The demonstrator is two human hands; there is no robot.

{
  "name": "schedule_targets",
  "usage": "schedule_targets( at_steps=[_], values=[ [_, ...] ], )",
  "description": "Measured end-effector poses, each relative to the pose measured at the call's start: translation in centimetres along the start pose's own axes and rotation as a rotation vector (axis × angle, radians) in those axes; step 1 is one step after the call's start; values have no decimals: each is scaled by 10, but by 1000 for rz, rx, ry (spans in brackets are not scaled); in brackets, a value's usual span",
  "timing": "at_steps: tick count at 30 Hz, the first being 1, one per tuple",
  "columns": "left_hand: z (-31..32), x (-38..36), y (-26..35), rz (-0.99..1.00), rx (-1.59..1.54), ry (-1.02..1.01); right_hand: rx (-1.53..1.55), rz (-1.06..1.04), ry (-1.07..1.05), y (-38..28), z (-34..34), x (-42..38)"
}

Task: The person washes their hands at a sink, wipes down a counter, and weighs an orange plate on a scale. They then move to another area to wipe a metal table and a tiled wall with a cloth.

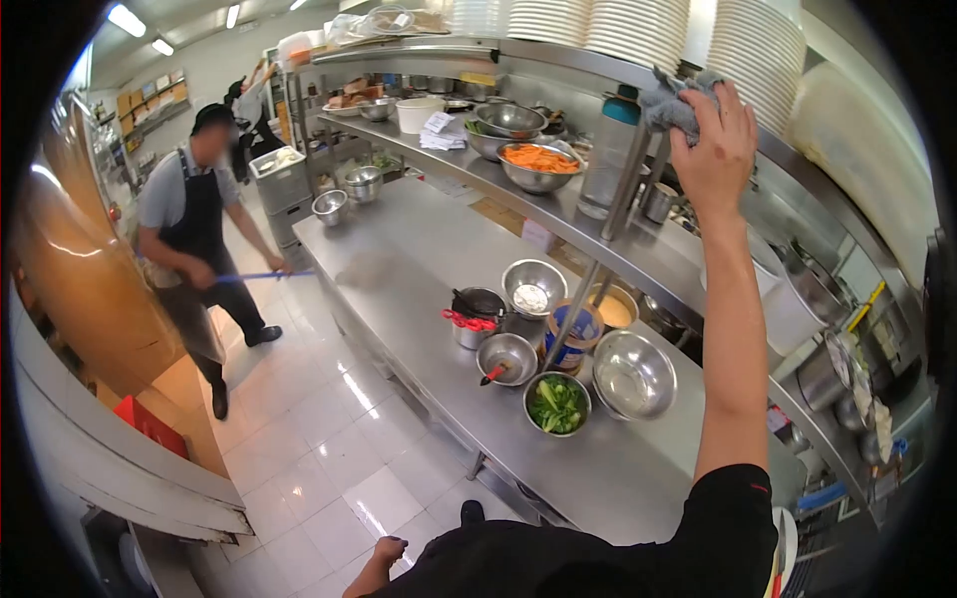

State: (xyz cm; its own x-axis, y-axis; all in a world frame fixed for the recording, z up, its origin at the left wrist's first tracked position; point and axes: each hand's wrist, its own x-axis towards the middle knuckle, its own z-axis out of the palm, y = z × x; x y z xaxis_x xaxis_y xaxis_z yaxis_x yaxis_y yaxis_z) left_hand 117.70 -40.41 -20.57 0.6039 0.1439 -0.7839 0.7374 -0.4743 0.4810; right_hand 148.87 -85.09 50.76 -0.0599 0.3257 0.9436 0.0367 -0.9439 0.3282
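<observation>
Upper right of frame, the R hand (716, 149) has the gray cloth (673, 108) bunched under bent fingers, thumb on its near side, right up at the edge of the upper shelf (588, 62), by the stacked white containers (758, 60). So cloth's out, in hand & at the metal: work looks under way, not finished, I'd say. How much is done, can't tell; no clear line shows between wiped & unwiped metal. Shelf edge runs on toward top center, w/ the cloth at just one spot, so what's left is unclear too.

Bottom center, L hand (384, 553) is low by the body, well apart from the cloth; fingers look curled, but can't tell if they're holding anything.

Just below the cloth, a teal-capped bottle (610, 149) stands upright. Center, the steel prep table (409, 229) has bowls on it, incl. a bowl of leafy greens (556, 404). Upper left, a co-worker (189, 199) grips a blue handle (249, 276), apart from all this.
</observation>
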Motion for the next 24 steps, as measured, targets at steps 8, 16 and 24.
schedule_targets(
  at_steps=[8,16,24],
  values=[
    [-32,41,14,-111,165,83,330,-147,69,-28,60,5],
    [-37,35,26,-203,11,39,231,-376,43,-118,144,52],
    [-60,67,15,-249,99,-64,-46,-440,-295,-185,271,72]
  ],
)
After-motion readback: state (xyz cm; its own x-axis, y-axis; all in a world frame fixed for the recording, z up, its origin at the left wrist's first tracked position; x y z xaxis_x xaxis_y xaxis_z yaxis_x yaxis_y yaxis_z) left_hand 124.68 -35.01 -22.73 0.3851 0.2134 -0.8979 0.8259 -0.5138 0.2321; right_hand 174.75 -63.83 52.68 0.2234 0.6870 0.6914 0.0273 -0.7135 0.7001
